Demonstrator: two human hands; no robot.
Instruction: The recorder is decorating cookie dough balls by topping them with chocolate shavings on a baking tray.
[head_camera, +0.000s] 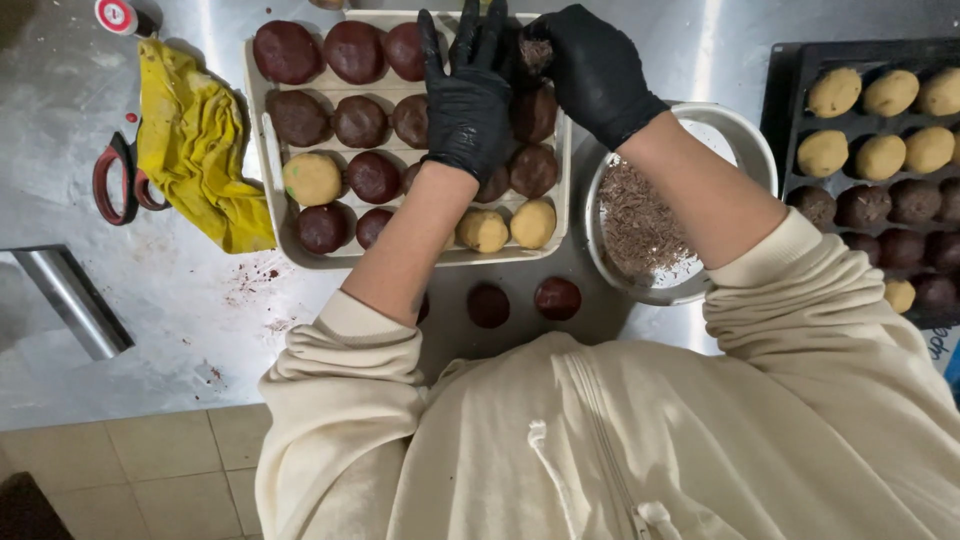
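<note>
While both gloved hands sit over the tray, head view shows:
left hand (465, 95): black glove, fingers spread flat, palm down over tray's right half
right hand (590, 65): black glove, fingers curled, pinching a dark dough ball (536, 52) just above tray's top right corner
tray (262, 150): cream, holds rows of dark and pale balls
bowl (745, 135): metal, just right of tray, brown shavings (640, 225) inside
loose balls (557, 297): dark, on steel counter just below tray
yellow cloth (195, 145): touching tray's left edge
scissors (115, 180): red handles, left of cloth
black tray (790, 110): far right of tray, beyond bowl, pale and dark balls
</note>
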